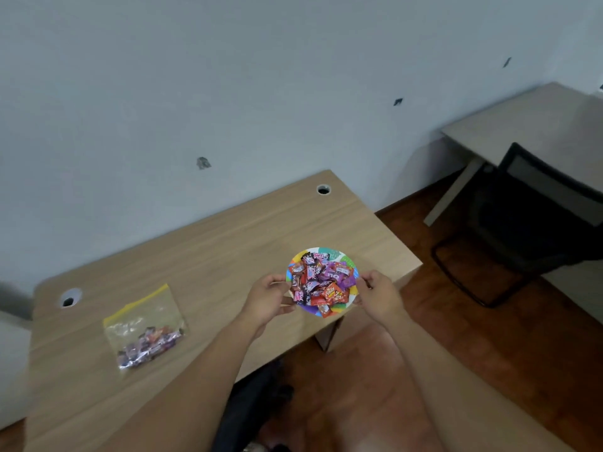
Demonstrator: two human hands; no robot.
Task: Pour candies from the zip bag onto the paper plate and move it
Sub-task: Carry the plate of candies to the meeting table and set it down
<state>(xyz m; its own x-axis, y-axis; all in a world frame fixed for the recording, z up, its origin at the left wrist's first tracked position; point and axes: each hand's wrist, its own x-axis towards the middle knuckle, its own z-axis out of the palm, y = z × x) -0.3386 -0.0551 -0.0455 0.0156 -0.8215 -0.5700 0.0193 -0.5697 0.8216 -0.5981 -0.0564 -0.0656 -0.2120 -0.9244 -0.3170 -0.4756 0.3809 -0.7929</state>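
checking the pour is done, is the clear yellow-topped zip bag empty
No, the clear yellow-topped zip bag lying on the wooden desk holds wrapped candies in its lower part.

Both of my forearms are bare from the bottom edge of the picture up to the wrists: no sleeve or cuff shows on either. My left hand (269, 296) carries no glove, ring, watch or strap on its visible back and fingers. My right hand (378, 293) is likewise ungloved, with no band at the wrist. Fingernails are too small and blurred to tell. No other part of my body can be made out clearly.
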